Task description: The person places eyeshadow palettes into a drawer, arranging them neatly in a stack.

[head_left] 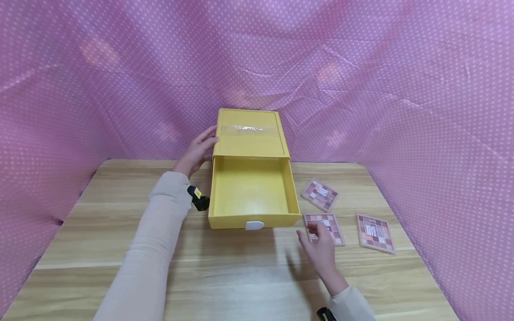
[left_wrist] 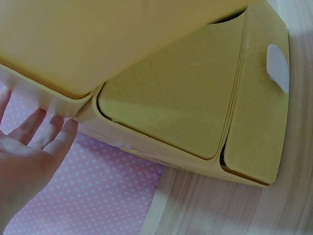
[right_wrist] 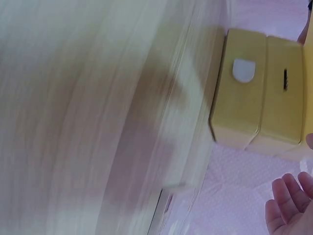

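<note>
A yellow drawer unit stands with its top drawer pulled out; the drawer's inside is bare. My left hand touches the unit's left side, and in the left wrist view its fingertips rest along the edge, the hand spread. My right hand, fingers loosely bent and holding nothing, is over the near edge of a pink palette, right of the drawer front; whether it touches the palette is unclear. The right wrist view shows this hand with fingers apart, beside the unit.
Two more palettes lie on the wooden table: one behind the palette by my right hand, another farther right. A pink dotted cloth hangs behind and at both sides. White handles sit on the drawer fronts.
</note>
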Available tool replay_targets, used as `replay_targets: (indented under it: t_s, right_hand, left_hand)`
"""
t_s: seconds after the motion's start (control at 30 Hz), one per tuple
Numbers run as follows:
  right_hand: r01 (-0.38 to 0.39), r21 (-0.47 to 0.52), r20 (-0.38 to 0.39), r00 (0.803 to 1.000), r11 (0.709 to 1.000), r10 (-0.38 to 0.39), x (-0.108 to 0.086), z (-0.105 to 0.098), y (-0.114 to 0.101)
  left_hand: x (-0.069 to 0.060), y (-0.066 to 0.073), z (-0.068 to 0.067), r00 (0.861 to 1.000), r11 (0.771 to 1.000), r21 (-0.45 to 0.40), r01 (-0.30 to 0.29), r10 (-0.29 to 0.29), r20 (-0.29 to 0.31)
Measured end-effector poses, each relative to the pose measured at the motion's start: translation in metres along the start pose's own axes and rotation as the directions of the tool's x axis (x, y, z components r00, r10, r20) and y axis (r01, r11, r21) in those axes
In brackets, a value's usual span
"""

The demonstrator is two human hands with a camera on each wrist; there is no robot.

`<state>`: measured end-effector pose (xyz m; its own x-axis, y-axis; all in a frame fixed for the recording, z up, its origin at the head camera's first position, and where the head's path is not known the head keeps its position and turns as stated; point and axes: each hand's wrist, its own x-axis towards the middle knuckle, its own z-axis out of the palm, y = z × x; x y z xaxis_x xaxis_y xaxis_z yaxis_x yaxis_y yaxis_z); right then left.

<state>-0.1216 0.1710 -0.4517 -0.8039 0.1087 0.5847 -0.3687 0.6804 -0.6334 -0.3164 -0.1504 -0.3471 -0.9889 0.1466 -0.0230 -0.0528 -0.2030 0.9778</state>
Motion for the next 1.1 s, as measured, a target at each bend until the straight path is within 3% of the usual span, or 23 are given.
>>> replay_targets:
  t_s: [0.2,0.37,0.47,0.63,0.8,1.1]
  right_hand:
    - [-0.080,-0.067,0.018,0.996,0.995,0.082,0.004,-0.005,0.016]
    - [-0.194,-0.153,0.017,0.980,0.969,0.198,0.006,-0.006,0.029]
    - [-0.277,-0.194,0.040,0.956,0.941,0.290,0.006,-0.008,0.035]
    - [-0.373,-0.276,0.124,0.900,0.886,0.417,0.005,-0.010,0.044]
    - [-0.393,-0.350,0.186,0.861,0.851,0.474,0.001,-0.009,0.054]
    - [-0.417,-0.448,0.233,0.800,0.791,0.553,-0.003,-0.008,0.066]
  left_hand:
    - [0.001,0.001,0.000,1.000,1.000,0.005,-0.001,0.001,0.001]
    - [0.001,0.001,0.000,1.000,1.000,0.008,0.000,0.000,0.003]
    - [0.001,0.001,0.000,1.000,1.000,0.006,-0.002,0.002,0.010]
    - [0.002,0.001,0.000,1.000,1.000,0.007,0.000,0.000,0.008]
    - [0.003,0.001,-0.001,1.000,1.000,0.007,-0.001,0.001,0.006]
    - [0.003,0.001,-0.002,1.000,1.000,0.004,-0.001,0.001,0.012]
